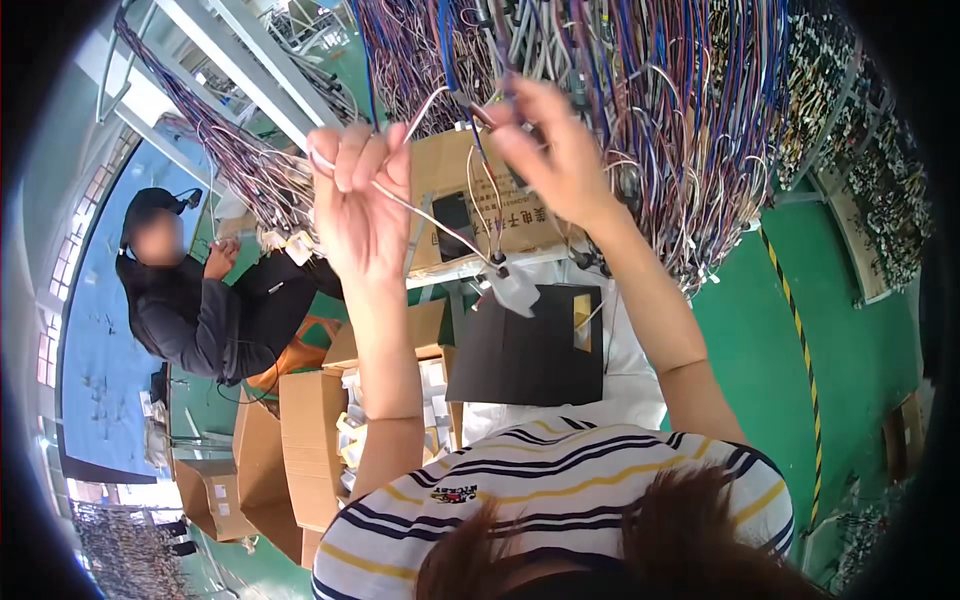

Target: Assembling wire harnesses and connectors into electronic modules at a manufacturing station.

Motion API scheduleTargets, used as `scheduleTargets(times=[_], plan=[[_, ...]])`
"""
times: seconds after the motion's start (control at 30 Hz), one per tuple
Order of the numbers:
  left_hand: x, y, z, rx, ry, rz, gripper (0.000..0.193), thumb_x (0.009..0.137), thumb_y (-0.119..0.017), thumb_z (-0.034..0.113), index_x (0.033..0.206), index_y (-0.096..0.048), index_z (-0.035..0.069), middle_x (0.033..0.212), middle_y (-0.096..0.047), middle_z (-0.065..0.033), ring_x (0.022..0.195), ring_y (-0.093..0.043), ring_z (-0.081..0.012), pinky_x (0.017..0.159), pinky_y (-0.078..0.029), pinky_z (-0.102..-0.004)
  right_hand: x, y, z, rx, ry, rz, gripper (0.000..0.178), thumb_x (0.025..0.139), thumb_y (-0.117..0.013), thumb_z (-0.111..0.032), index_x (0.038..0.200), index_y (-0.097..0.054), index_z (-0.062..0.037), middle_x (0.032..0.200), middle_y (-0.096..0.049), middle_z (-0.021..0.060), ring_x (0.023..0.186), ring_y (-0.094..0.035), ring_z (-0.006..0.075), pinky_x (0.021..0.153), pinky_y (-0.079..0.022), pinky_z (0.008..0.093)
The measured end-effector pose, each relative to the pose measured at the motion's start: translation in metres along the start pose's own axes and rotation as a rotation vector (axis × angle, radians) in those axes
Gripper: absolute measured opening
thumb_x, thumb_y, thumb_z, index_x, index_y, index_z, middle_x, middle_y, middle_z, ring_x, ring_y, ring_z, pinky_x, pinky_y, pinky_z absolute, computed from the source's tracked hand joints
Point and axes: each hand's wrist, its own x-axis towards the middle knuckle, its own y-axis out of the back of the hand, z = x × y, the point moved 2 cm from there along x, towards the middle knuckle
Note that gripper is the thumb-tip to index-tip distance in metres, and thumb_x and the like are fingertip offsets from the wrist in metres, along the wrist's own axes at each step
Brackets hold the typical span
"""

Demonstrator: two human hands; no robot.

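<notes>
My left hand (362,195) is raised left of the middle, its fingers curled closed on a thin white wire (430,218). One stretch of that wire slopes down right to a whitish, translucent piece (514,290) that hangs over a black board (525,350). Another stretch climbs from my fingers toward a dark cable (480,113). My right hand (555,155) is up beside that cable, fingertips close to it. Motion blurs its fingers, so whether they grip the cable is unclear.
Dense bundles of hanging wires (690,130) fill the far side, in front of a cardboard box (530,205). Open cartons (310,420) with small packed parts stand at my left. Beyond them sits another person (200,300). A yellow-black floor stripe (795,330) runs along my right.
</notes>
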Motion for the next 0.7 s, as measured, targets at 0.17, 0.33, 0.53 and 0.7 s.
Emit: scheduleTargets(times=[0.17,0.33,0.53,0.7], plan=[[0.025,-0.040,0.072,0.103,-0.055,0.001,0.016,0.096,-0.036,0.008,0.081,-0.042,0.007,0.063,-0.028,0.0012,0.052,-0.023,-0.0096,0.047,-0.021,-0.0257,-0.010,0.070,0.063,-0.058,-0.291,-0.345,0.023,0.084,-0.071,-0.017,0.093,-0.054,-0.0046,0.081,-0.059,-0.0002,0.071,-0.057,0.0073,0.061,-0.046,0.0232],[0.046,-0.063,0.068,1.522,-0.769,0.421,0.031,0.085,-0.067,0.004,0.102,-0.042,0.004,0.064,-0.037,0.0029,0.052,-0.030,-0.0041,0.045,-0.028,-0.0192,-0.009,0.135,0.060,-0.038,-0.306,-0.206,0.013,0.089,-0.064,-0.015,0.096,-0.055,-0.0085,0.070,-0.054,-0.0032,0.060,-0.051,0.0033,0.050,-0.038,0.0191],[0.044,-0.091,0.041,1.761,-0.844,0.048,0.051,0.071,-0.074,-0.011,0.105,-0.038,0.000,0.062,-0.042,0.0009,0.054,-0.035,-0.0043,0.053,-0.032,-0.0165,-0.010,0.091,-0.001,-1.132,0.565,0.700,0.041,0.077,-0.073,-0.014,0.112,-0.055,-0.0028,0.096,-0.064,0.0129,0.087,-0.060,0.0345,0.078,-0.047,0.0390],[0.032,-0.124,0.106,1.926,-1.211,-0.047,0.023,0.079,-0.072,0.015,0.069,-0.058,0.000,0.063,-0.059,-0.0105,0.055,-0.056,-0.0157,0.057,-0.046,-0.0300,0.002,0.033,0.045,-0.647,0.242,-0.370,0.022,0.091,-0.054,-0.019,0.100,-0.061,0.0008,0.098,-0.062,0.0172,0.102,-0.058,0.0326,0.088,-0.044,0.0391]])
